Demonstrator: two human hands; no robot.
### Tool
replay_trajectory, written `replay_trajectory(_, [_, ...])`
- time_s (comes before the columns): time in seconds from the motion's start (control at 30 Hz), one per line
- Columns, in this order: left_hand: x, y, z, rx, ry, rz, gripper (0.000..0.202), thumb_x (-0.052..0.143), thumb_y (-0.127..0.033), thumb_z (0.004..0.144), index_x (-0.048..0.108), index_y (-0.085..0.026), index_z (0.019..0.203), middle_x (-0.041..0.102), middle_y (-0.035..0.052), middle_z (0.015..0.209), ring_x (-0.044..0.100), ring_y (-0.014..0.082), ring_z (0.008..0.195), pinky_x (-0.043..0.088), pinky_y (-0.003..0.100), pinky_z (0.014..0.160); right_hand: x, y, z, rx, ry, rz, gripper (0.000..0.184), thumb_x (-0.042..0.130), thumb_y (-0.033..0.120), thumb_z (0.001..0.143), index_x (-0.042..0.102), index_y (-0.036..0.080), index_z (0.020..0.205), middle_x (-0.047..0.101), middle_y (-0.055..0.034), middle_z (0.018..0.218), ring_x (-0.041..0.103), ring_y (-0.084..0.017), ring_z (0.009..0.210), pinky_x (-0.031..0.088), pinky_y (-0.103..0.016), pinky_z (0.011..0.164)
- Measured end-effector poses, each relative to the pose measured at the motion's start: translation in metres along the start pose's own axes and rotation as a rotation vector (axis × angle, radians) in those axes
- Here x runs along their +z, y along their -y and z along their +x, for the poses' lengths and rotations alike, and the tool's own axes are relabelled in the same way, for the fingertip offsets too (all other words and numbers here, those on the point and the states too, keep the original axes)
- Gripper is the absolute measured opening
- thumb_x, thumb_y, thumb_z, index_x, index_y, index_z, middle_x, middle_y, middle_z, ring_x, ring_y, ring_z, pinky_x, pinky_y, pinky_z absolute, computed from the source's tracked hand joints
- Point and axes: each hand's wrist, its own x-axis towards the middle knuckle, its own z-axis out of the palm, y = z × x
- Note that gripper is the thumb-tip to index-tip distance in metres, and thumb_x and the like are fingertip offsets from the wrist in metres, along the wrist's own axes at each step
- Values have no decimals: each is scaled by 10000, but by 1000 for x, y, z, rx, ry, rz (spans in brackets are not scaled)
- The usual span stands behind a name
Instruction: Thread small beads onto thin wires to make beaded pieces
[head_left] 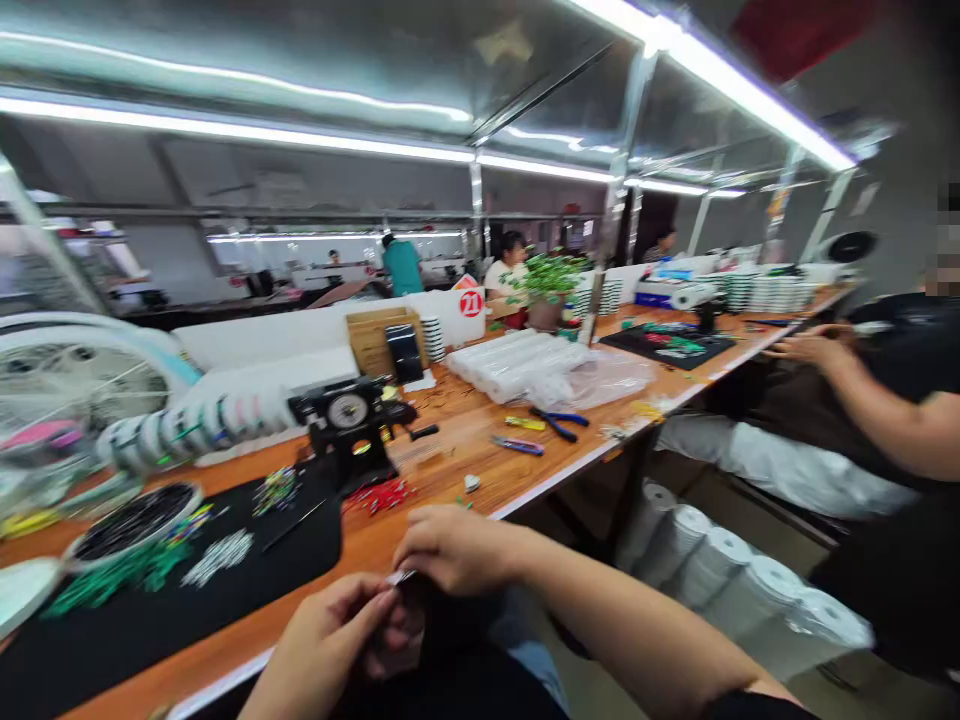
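Both my hands meet at the near edge of the wooden workbench. My left hand is closed in a pinch, fingertips at a small thin silvery piece. My right hand curls closed over the same spot from above. What the piece is I cannot make out. On the black mat to the left lie piles of green, white and multicoloured small parts. A heap of red parts lies in front of a black tool with a round dial.
A bowl of black parts and a white fan stand at left. Blue-handled pliers, plastic-wrapped white rolls and a cardboard box sit further along. A co-worker's arm reaches in at right. White rolls lie under the bench.
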Motion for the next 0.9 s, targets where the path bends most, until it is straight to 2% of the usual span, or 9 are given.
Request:
replay_trajectory(0.1, [5,4,-2,5,-25,-83,356,678,-472,664,613,-131,744,656,59,675,595,165,584,438,221,466,-2,-1,-3,36,-48,69,225,433,107,881,640,117,969,591,-42,850,540,-113,795,420,-189,721])
replay_trajectory(0.33, [6,7,-6,-8,-53,-134,344,666,-440,678,601,-107,730,652,70,662,599,156,560,442,219,462,-3,12,0,0,-7,80,181,476,130,870,637,138,952,591,-51,849,518,-139,841,411,-242,766])
replay_trajectory(0.5, [12,9,-16,3,-76,-102,331,649,-422,691,597,-99,738,658,82,670,605,166,563,435,224,449,8,20,-2,15,2,92,109,548,108,810,638,152,767,552,-30,774,495,-142,795,396,-245,691])
replay_trajectory(0.63, [23,28,-20,-17,-86,-239,343,636,-448,699,560,-116,737,655,74,671,609,166,545,412,212,406,13,21,-2,-10,31,118,151,548,103,810,618,172,695,540,-8,727,482,-134,759,387,-241,670])
replay_trajectory(0.7, [28,39,-18,-42,-90,-378,380,674,-475,659,541,-127,732,650,65,658,611,164,535,397,200,385,13,21,0,50,-62,83,135,554,139,819,634,182,720,555,-21,776,487,-148,782,394,-264,698])
replay_trajectory(0.77, [31,48,-16,-69,-100,-496,400,717,-469,622,538,-130,736,648,59,666,613,156,546,387,186,383,15,21,5,187,-276,-16,104,564,211,830,660,195,865,568,-63,911,489,-192,873,394,-333,770])
replay_trajectory(0.8, [33,51,-14,-87,-100,-542,400,734,-455,611,543,-129,742,648,57,676,611,149,554,383,180,388,18,22,8,239,-371,-71,160,581,250,823,654,204,957,561,-85,986,480,-221,929,382,-378,816])
replay_trajectory(0.83, [35,55,-13,-105,-92,-583,395,744,-440,605,550,-126,746,648,57,690,608,141,561,377,175,394,23,24,12,251,-420,-112,246,607,281,806,633,220,1043,553,-97,1045,469,-244,978,362,-417,861])
replay_trajectory(0.9, [38,60,-10,-145,-65,-649,367,759,-400,592,567,-122,737,643,53,688,587,123,548,359,170,402,37,29,20,161,-370,-145,403,653,301,769,572,261,1162,546,-89,1129,453,-256,1056,308,-456,950])
